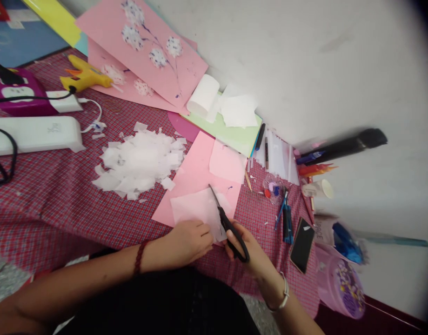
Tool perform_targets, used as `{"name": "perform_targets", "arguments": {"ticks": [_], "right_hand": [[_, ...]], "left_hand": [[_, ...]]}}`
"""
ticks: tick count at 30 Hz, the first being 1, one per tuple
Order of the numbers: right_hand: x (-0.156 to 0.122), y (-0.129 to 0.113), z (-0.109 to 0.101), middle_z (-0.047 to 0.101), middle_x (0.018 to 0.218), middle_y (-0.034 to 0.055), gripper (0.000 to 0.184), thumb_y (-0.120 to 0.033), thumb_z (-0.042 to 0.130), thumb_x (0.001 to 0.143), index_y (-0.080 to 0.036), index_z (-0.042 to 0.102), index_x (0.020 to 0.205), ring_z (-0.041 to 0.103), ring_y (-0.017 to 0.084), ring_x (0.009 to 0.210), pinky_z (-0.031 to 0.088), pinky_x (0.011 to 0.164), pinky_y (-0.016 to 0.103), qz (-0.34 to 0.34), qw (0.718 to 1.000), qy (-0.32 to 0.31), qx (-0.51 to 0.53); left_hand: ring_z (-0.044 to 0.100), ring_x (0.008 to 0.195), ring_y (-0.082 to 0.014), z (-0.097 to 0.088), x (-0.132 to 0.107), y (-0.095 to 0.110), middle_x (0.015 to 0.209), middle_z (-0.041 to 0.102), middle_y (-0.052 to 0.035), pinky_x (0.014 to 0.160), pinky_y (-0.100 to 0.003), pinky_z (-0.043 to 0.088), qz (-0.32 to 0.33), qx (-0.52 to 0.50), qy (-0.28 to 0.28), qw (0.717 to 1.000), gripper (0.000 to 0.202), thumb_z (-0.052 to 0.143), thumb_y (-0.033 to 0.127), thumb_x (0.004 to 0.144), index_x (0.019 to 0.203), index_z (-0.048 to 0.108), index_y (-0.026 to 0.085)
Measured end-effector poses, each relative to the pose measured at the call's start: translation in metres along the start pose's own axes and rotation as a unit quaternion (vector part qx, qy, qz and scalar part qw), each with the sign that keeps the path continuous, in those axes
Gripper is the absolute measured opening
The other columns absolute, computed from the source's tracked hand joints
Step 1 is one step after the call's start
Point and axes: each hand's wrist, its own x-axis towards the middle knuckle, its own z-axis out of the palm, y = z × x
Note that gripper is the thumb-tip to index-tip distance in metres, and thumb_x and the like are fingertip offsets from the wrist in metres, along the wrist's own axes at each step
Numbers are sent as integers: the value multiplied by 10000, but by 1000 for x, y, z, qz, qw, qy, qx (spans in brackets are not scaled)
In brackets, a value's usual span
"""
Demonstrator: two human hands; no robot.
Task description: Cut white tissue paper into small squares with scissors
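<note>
My left hand (189, 242) pinches the near edge of a thin white tissue sheet (196, 207) that lies on a pink paper sheet (196, 174). Black-handled scissors (228, 225) are gripped in my right hand (252, 253), fingers through the loops. The blades point away from me over the tissue sheet. A heap of small white tissue pieces (139, 163) lies to the left on the red checked cloth (60, 209).
A yellow glue gun (83, 74), a white power strip (36, 132) and cables lie at the left. Pink sheets with tissue flowers (144, 46) and a tissue roll (203, 95) are at the back. Pens, a phone (302, 244) and a purple tub (339, 284) sit at the right by the wall.
</note>
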Motion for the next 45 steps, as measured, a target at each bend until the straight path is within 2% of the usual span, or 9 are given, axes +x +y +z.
{"name": "perform_targets", "arguments": {"ticks": [10,16,18,20,24,28,35,41,45], "right_hand": [[-23,-8,-31,617,894,38,483,-546,681,802,-263,657,1193,517,166,696,408,652,307,-71,964,-89,241],[-43,-10,-47,606,880,46,507,-609,661,776,-318,656,1191,469,193,682,371,643,345,-147,960,-106,211],[-43,-6,-47,605,855,41,486,-632,650,769,-332,667,1150,457,198,662,363,644,356,-138,965,-105,197],[-42,-2,-45,608,851,38,471,-650,655,750,-333,677,1098,450,197,650,362,649,361,-132,966,-103,195],[-39,4,-42,609,827,25,429,-628,673,748,-330,689,1056,462,186,639,367,659,352,-142,955,-108,238],[-38,5,-48,626,846,18,395,-582,705,746,-327,703,1047,511,178,684,387,682,332,-148,929,-117,319],[-17,11,-47,677,921,51,398,-543,690,796,-304,689,1115,596,202,785,455,828,397,-82,909,-190,361],[13,4,-7,688,955,85,435,-440,685,862,-223,638,1236,635,215,868,478,883,435,-33,892,-283,351],[35,-9,18,702,916,78,381,-456,735,819,-182,696,1081,664,196,811,516,857,416,11,885,-305,351]], "left_hand": [[543,695,-127,-25,7,-5,762,609,-16,639,-249,385,-106,-141,-54,983,268,480,274,963,757,607,158],[559,714,-125,-65,42,-15,916,657,-32,669,-259,421,-209,-201,72,954,148,546,229,861,965,632,170],[581,749,-123,-65,67,-14,1168,632,-78,659,-257,447,-215,-273,97,932,487,632,228,775,1250,529,196],[596,731,-130,-57,94,-10,1087,658,-73,610,-240,449,-205,-385,59,898,748,719,203,663,1355,434,186],[545,556,-105,-37,126,-2,655,616,14,552,-231,426,-210,-504,21,837,178,636,262,748,879,611,143],[531,498,-100,-43,114,-19,550,583,7,523,-230,425,-255,-513,-8,819,233,636,331,785,640,577,158],[486,435,-107,-127,64,-94,506,592,-5,453,-229,351,-396,-429,-57,810,96,747,184,627,629,659,146],[472,457,-74,-166,51,-122,542,590,-6,454,-209,322,-437,-406,34,802,214,763,274,691,597,626,139],[677,801,-167,-163,40,-124,820,718,-64,722,-271,513,-417,-481,138,759,192,735,320,737,731,641,153]]}}
